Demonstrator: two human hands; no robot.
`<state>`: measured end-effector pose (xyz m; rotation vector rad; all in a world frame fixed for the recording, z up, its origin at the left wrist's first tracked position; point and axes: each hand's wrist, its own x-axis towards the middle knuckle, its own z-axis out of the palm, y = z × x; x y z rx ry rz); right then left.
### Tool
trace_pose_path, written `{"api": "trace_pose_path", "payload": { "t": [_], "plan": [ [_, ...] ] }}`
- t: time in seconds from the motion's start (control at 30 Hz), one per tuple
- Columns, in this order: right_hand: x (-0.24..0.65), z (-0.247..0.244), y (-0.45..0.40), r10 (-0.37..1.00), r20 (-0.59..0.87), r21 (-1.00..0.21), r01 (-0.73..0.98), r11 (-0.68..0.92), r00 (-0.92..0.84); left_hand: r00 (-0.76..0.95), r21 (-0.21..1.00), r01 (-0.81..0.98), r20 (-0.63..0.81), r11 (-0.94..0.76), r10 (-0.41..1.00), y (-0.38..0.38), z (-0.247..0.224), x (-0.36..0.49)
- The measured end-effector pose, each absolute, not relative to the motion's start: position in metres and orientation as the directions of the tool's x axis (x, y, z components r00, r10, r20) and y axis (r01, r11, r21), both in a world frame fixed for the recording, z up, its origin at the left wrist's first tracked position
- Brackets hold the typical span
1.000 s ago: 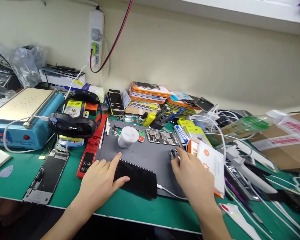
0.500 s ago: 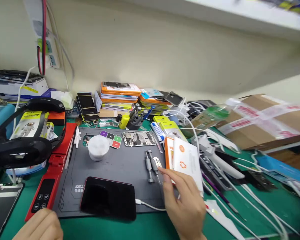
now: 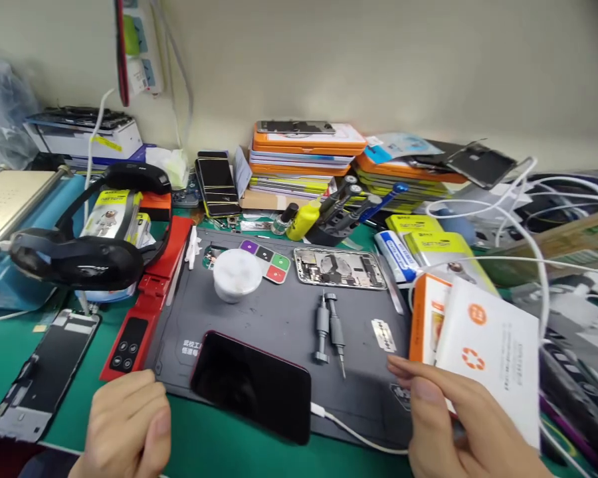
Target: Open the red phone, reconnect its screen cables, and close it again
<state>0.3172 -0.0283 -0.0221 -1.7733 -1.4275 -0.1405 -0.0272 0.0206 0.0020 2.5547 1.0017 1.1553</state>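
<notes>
My left hand (image 3: 128, 421) is a loose fist at the front left, with nothing showing in it. My right hand (image 3: 461, 408) has its index and middle fingers stretched out together, the tips just beside the lower end of a razor blade (image 3: 383, 335). The blade lies flat on the dark work mat (image 3: 274, 312). To its left lie two grey screwdrivers (image 3: 335, 328). A black-screened phone (image 3: 254, 385) rests at the mat's front edge, with a white charging cable (image 3: 353, 435) plugged in. Behind the screwdrivers is an opened phone body (image 3: 339, 268).
A white round tub (image 3: 236, 275) stands on the mat, beside a red tool (image 3: 144, 312). White and orange boxes (image 3: 498, 352) lie under my right hand. A tool holder (image 3: 336, 226) and stacked boxes (image 3: 303, 149) line the back. A black headset (image 3: 80, 262) is left; cables clutter the right.
The razor blade has shifted right, away from the screwdrivers, and my right hand has moved right with it. My left hand has come further into view. The camera has turned and moved closer.
</notes>
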Motion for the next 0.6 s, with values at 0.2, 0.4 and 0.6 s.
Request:
{"api": "trace_pose_path", "payload": {
  "t": [0.2, 0.4, 0.6],
  "plan": [
    [0.309, -0.019, -0.006, 0.864, 0.45, -0.366, 0.929, -0.052, 0.225, 0.497, 0.358, 0.527, 0.606, -0.771, 0.621, 0.014, -0.007, -0.024],
    [0.259, 0.011, 0.05, 0.982, 0.054, -0.019, 0.984, -0.18, 0.18, 0.502, 0.306, 0.539, 0.632, -0.785, 0.591, 0.013, -0.006, -0.026],
    [0.244, 0.034, 0.075, 0.976, -0.112, -0.056, 0.979, -0.196, 0.189, 0.503, 0.333, 0.48, 0.653, -0.812, 0.565, 0.017, -0.008, -0.031]
  ]
}}
